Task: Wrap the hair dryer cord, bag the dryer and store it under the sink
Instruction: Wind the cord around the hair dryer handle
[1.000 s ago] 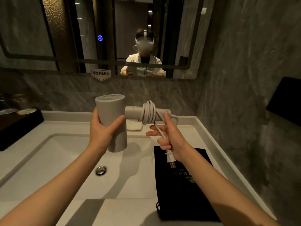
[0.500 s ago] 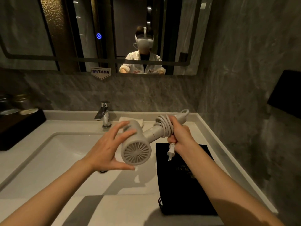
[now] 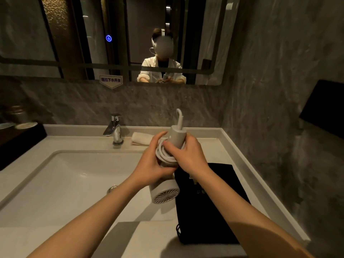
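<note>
Pale grey dryer [image 3: 165, 192], black bag [image 3: 210, 211]

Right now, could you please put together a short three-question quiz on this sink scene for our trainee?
1. True or false: both hands hold the hair dryer.
2. Where does the black bag lie? A) in the basin B) flat on the counter, right of the basin C) over the faucet
3. Fill in: the cord is coiled around the dryer's ____.

Key
1. True: the left hand and right hand both grip it.
2. B
3. handle
</note>
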